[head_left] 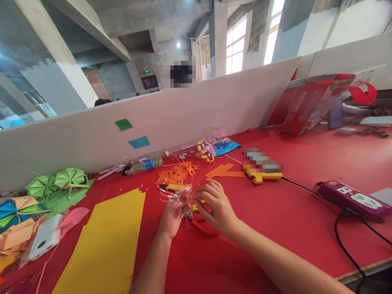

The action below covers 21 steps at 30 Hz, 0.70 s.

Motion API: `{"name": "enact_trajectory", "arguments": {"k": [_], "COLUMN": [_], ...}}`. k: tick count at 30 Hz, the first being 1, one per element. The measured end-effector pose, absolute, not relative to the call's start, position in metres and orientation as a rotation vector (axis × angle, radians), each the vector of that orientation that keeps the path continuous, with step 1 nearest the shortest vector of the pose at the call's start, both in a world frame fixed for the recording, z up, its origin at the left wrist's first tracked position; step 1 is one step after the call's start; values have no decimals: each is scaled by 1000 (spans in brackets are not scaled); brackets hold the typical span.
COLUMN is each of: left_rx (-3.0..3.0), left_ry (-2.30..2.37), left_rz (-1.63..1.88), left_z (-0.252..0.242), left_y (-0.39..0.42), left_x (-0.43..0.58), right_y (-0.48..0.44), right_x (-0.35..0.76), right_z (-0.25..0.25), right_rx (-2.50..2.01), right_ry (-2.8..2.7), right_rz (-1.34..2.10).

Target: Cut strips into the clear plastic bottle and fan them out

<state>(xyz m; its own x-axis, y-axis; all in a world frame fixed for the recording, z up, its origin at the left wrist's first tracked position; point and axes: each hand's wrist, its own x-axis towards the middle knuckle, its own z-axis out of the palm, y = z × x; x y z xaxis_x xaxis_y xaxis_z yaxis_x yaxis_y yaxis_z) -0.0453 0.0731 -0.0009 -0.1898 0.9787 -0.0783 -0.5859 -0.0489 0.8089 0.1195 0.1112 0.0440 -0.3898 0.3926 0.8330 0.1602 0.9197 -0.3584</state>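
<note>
My left hand [172,218] is closed around the base of a clear plastic piece [183,199] with thin strips fanning outward. On its right side my right hand [216,202] has its fingers bent, with the fingertips at the strips; whether they pinch one is too fine to tell. Beneath the hands lie pliers with red handles [204,229], partly hidden. A yellow-handled tool [176,187] rests just behind the plastic piece. Farther back is a pile of small orange paper cutouts [177,173].
Yellow sheets [107,241] lie left, near green paper umbrellas [70,177] and a white phone-like object [45,237]. A plastic bottle [148,164] lies by the partition. At right are a yellow glue gun [261,175], a purple box [352,198] with cables and a red bag [309,106].
</note>
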Motion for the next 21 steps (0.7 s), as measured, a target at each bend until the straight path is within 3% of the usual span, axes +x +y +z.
{"name": "enact_trajectory", "arguments": {"k": [21], "left_rx": [216], "left_ry": [747], "left_rz": [1683], "left_z": [4], "left_y": [77], "left_x": [-46], "right_y": [105], "right_x": [120], "right_z": [43], "right_rx": [-301], "right_ry": [-1929], "right_rz": [200]}}
